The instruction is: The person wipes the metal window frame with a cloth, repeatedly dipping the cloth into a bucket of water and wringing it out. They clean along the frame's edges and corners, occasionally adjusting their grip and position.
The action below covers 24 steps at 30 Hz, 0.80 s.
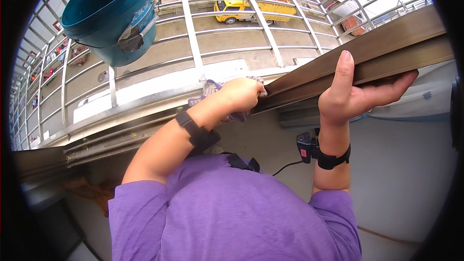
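Note:
My left hand (240, 95) is closed around a crumpled patterned cloth (210, 90), light with purple edging. It presses the cloth to the near end of a brown metal window frame (386, 43), where the frame meets the sill. Most of the cloth is hidden under the hand and forearm. At the frame's lower edge is my right hand (344, 95), palm turned up. Its thumb stands upright against the frame, while its fingers stretch out along the underside. Nothing is gripped in that hand.
A teal bucket (108, 24) hangs or stands by the metal window bars (188, 24) at upper left. The sliding track (121, 137) runs left along the sill. A pale curtain (411, 94) lies below the frame at right. Far below outside stands a yellow truck (256, 7).

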### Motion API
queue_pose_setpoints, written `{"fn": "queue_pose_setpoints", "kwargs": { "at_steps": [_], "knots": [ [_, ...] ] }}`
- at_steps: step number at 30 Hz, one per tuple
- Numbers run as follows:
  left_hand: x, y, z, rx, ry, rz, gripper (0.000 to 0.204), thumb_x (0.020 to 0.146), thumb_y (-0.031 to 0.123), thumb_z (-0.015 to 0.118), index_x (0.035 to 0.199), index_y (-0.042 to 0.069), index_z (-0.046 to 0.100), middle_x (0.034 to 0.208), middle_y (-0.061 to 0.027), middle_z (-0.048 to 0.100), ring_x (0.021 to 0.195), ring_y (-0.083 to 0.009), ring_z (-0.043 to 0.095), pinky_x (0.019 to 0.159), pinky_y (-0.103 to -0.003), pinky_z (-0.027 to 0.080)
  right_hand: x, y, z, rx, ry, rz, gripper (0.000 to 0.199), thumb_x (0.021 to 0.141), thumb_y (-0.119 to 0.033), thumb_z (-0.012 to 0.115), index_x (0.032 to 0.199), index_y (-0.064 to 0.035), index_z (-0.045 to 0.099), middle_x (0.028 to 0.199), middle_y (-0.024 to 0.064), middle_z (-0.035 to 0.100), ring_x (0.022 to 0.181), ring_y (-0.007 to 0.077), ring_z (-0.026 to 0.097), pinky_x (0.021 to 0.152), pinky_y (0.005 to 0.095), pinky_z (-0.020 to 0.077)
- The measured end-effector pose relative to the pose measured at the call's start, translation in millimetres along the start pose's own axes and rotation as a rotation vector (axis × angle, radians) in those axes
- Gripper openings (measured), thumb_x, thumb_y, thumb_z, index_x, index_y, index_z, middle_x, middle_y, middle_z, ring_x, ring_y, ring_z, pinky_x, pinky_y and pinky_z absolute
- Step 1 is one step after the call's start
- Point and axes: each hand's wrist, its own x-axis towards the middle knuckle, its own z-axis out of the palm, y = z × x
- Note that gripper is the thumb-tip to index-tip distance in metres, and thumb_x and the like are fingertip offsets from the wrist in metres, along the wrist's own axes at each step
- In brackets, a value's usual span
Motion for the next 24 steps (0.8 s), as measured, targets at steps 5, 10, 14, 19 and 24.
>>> {"fn": "queue_pose_setpoints", "kwargs": {
  "at_steps": [5, 10, 14, 19, 24],
  "knots": [
    [-93, 5, -108, -0.392, 0.568, -0.087, 0.014, 0.091, 0.01, 0.054, 0.097, -0.001, 0.061, 0.079, -0.0182, 0.065, 0.072, -0.0264, 0.063, 0.068, -0.034, 0.049, 3, -8, 0, 0.001, 0.011, 0.03, 0.086, 0.081, 0.003, 0.06, 0.147, 0.0045, 0.005, 0.146, 0.0233, 0.023, 0.131, 0.0282, 0.034, 0.11, 0.0411, 0.0309],
    [-165, 15, -153, -0.264, 0.778, 0.048, 0.015, 0.099, 0.008, 0.05, 0.103, -0.003, 0.059, 0.089, -0.0029, 0.06, 0.08, -0.0089, 0.051, 0.076, -0.02, 0.041, -3, -1, -3, -0.099, 0.056, 0.016, 0.082, 0.08, 0.003, 0.06, 0.145, 0.0064, 0.011, 0.141, 0.0233, 0.031, 0.125, 0.028, 0.041, 0.107, 0.04, 0.0362],
    [-176, -19, -153, -0.087, 0.542, 0.147, 0.011, 0.085, -0.006, 0.054, 0.094, -0.003, 0.06, 0.078, -0.01, 0.056, 0.072, -0.0232, 0.054, 0.069, -0.028, 0.043, 0, -1, 1, -0.092, 0.1, 0.019, 0.08, 0.079, 0.002, 0.061, 0.144, 0.0066, 0.014, 0.139, 0.023, 0.034, 0.122, 0.0276, 0.045, 0.104, 0.0395, 0.0399],
    [-177, -37, -133, 0.113, -0.009, -0.123, 0.024, 0.065, 0.005, 0.06, 0.088, 0.002, 0.066, 0.093, -0.0144, 0.061, 0.094, -0.0338, 0.058, 0.085, -0.041, 0.048, 2, -3, -4, -0.191, 0.081, 0.091, 0.09, 0.073, -0.001, 0.064, 0.145, 0.007, 0.01, 0.137, 0.0264, 0.033, 0.119, 0.0307, 0.046, 0.1, 0.0422, 0.0441],
    [-153, -8, -65, 0.415, 0.017, -0.311, 0.052, 0.068, 0.026, 0.081, 0.111, 0.007, 0.059, 0.12, -0.0157, 0.054, 0.113, -0.0362, 0.051, 0.093, -0.048, 0.044, 11, -6, -8, -0.158, 0.051, 0.054, 0.08, 0.072, 0.004, 0.064, 0.139, 0.0092, 0.021, 0.129, 0.029, 0.042, 0.11, 0.0322, 0.054, 0.093, 0.0418, 0.0501]
  ]
}}
